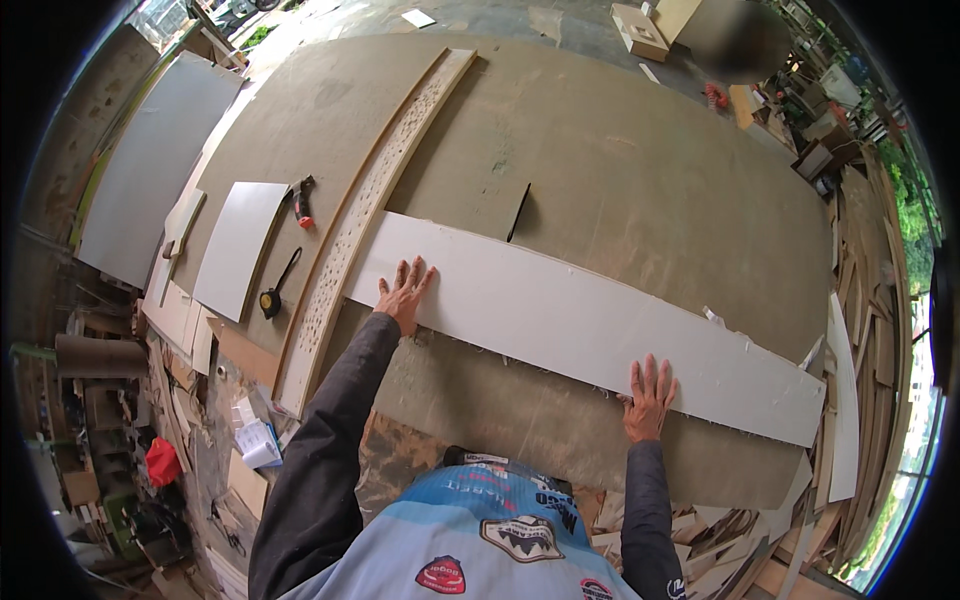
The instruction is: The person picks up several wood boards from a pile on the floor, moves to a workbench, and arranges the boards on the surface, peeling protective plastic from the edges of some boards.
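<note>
A long white board (560, 305) lies across the brown work surface, its left end against a narrow carved wooden panel (365, 170). Near that left end my left hand (405, 297) rests on the board's near edge with fingers spread. My right hand (650, 398) lies farther right on the same near edge, its fingers stretched out and flat on the board. Neither hand grips anything. Just beyond the board is a thin black pencil-like stick (519, 212).
Left of the carved panel lie a cutter knife (303, 203), a tape measure (271, 300) and a white rectangular panel (240, 250). Wood strips (860, 270) pile up along the right side. An open notebook (259, 443) sits at lower left. Offcuts (715, 530) lie below the near right edge.
</note>
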`<state>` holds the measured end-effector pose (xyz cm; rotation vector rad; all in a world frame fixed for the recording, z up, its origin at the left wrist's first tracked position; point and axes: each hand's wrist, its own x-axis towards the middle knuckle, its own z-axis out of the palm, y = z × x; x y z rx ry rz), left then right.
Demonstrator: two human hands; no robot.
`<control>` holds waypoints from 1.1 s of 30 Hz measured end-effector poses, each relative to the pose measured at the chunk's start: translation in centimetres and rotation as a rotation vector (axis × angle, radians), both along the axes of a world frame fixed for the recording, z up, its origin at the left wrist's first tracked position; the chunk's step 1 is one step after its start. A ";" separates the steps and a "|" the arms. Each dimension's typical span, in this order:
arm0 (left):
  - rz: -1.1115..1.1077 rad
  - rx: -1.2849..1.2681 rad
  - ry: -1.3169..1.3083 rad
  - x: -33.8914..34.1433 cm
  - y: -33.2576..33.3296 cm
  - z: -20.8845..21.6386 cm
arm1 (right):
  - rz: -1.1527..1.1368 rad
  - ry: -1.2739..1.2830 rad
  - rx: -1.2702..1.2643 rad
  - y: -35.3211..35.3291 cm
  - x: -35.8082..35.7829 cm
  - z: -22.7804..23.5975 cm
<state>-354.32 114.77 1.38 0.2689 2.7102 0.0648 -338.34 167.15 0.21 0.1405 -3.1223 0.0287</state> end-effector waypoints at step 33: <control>-0.002 -0.022 0.045 -3.5 0.8 -1.3 | -0.017 0.017 0.003 1.3 -3.0 -0.7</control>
